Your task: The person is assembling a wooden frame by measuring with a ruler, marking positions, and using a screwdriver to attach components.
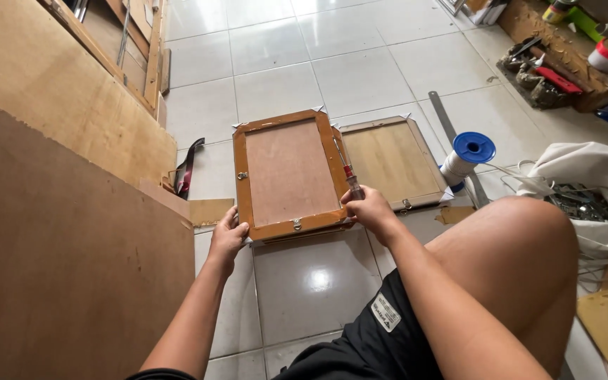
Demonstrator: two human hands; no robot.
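Knee (522, 246) over half-hidden frame (394, 163); screwdriver (346, 171) handle hidden in right hand (372, 208).

Views: one, head-worn.
Facing: it looked steeply down and forward over the tiled floor (360, 77).
Nearness: close, at arm's reach of both hands.
Frame bottom: the wearer's own knee (522, 260).
Shared: nothing.

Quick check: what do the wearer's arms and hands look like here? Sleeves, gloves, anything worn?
Both arms are bare to the frame edge: no sleeves in view. The left hand and right hand wear no gloves, and no rings, watch or bands show. The only clothing visible is black shorts with a small white label.
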